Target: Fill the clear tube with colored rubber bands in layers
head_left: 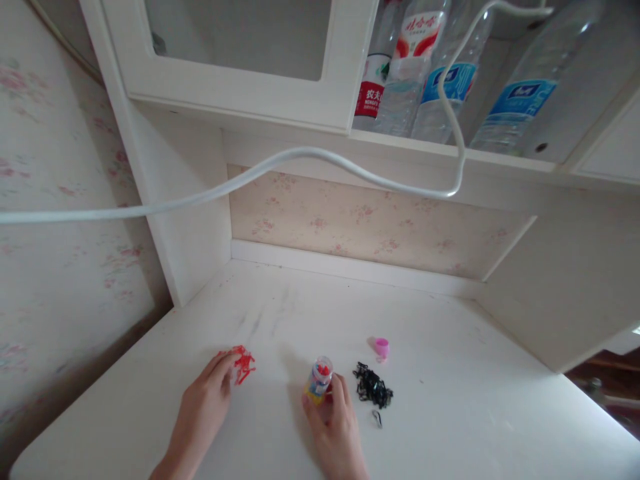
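Now, gathering seems in hand: left hand [209, 390] at the red bands [245, 361] nearer the left edge of the desk [450, 393], fingers narrow, grip unclear, right hand [337, 428] curled round the jar [319, 382] farther in, the next move wanting a delicate pinch.

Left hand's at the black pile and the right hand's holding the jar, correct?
Not quite: in the head view, the left hand is at the red pile, not the black pile. The right hand is holding the jar, as you said.
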`<act>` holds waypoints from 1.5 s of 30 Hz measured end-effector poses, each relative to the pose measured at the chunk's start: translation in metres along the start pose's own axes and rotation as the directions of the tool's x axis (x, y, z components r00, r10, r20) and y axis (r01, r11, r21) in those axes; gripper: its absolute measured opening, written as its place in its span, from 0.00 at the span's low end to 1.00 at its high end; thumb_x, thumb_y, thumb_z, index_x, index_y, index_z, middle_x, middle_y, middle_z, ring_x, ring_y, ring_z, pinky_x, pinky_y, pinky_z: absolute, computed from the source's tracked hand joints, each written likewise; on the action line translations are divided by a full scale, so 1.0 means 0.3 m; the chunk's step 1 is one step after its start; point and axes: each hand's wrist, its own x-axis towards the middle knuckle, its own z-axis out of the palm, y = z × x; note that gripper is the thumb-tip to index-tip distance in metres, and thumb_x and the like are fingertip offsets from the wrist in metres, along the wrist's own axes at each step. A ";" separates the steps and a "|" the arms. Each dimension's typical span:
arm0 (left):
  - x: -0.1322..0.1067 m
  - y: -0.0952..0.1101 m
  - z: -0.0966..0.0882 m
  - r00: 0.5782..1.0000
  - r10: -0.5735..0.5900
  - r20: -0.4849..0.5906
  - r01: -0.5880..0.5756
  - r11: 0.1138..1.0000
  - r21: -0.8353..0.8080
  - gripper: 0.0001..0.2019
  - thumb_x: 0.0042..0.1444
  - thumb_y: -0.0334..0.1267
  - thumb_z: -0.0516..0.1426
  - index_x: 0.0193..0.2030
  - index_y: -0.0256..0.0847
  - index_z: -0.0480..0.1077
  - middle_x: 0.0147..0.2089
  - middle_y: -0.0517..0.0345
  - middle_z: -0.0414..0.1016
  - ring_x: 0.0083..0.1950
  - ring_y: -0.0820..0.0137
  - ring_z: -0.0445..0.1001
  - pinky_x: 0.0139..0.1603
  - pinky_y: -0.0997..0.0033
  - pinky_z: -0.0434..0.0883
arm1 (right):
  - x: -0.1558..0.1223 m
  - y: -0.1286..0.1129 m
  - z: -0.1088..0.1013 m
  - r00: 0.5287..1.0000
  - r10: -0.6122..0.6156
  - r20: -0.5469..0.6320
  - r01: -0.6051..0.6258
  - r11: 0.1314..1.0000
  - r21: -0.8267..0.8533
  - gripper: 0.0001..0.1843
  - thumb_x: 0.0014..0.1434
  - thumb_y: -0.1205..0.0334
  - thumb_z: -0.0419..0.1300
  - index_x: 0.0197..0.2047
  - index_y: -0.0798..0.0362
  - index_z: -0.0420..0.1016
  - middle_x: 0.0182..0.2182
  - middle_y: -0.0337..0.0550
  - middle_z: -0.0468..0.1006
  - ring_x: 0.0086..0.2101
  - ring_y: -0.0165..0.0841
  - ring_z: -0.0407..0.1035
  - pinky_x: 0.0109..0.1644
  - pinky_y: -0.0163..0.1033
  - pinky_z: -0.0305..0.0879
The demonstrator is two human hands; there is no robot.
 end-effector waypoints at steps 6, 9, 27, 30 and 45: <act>0.014 0.020 -0.019 1.000 -0.007 0.010 0.007 0.999 -0.040 0.13 0.58 0.35 0.49 0.47 0.44 0.71 0.50 0.54 0.77 0.49 0.63 0.76 0.52 0.62 0.74 | -0.001 0.005 0.002 1.000 0.008 0.024 -0.008 1.000 -0.015 0.17 0.60 0.53 0.57 0.51 0.48 0.66 0.41 0.45 0.74 0.37 0.35 0.73 0.41 0.35 0.70; 0.014 0.016 -0.011 1.000 -0.022 0.002 0.022 0.999 -0.047 0.12 0.59 0.38 0.49 0.46 0.45 0.72 0.48 0.53 0.78 0.49 0.63 0.76 0.52 0.60 0.74 | 0.001 0.002 -0.001 1.000 0.004 -0.001 -0.004 1.000 -0.011 0.17 0.59 0.53 0.58 0.50 0.49 0.67 0.41 0.45 0.74 0.37 0.35 0.73 0.40 0.36 0.70; -0.003 0.029 0.003 0.997 -0.048 -0.056 0.042 0.993 -0.109 0.15 0.63 0.43 0.46 0.48 0.42 0.69 0.46 0.50 0.75 0.47 0.61 0.76 0.48 0.58 0.75 | -0.004 -0.001 -0.006 0.997 0.038 0.065 -0.036 0.999 -0.029 0.16 0.61 0.56 0.56 0.52 0.49 0.64 0.44 0.46 0.73 0.42 0.36 0.72 0.45 0.37 0.69; -0.002 0.040 -0.003 0.994 -0.067 -0.090 0.054 0.989 -0.139 0.14 0.63 0.40 0.46 0.48 0.43 0.69 0.45 0.50 0.74 0.46 0.62 0.76 0.48 0.59 0.75 | -0.004 -0.001 -0.007 0.996 0.042 0.075 -0.040 0.999 -0.028 0.17 0.61 0.56 0.56 0.52 0.49 0.63 0.44 0.46 0.72 0.41 0.36 0.72 0.44 0.37 0.69; 0.005 0.052 -0.007 0.986 -0.158 -0.055 0.147 0.974 -0.173 0.17 0.63 0.49 0.45 0.38 0.41 0.69 0.39 0.50 0.76 0.41 0.62 0.77 0.43 0.59 0.75 | -0.007 0.006 -0.005 0.997 0.043 0.058 -0.042 0.999 -0.025 0.18 0.61 0.55 0.57 0.53 0.49 0.64 0.44 0.46 0.73 0.40 0.35 0.73 0.42 0.36 0.70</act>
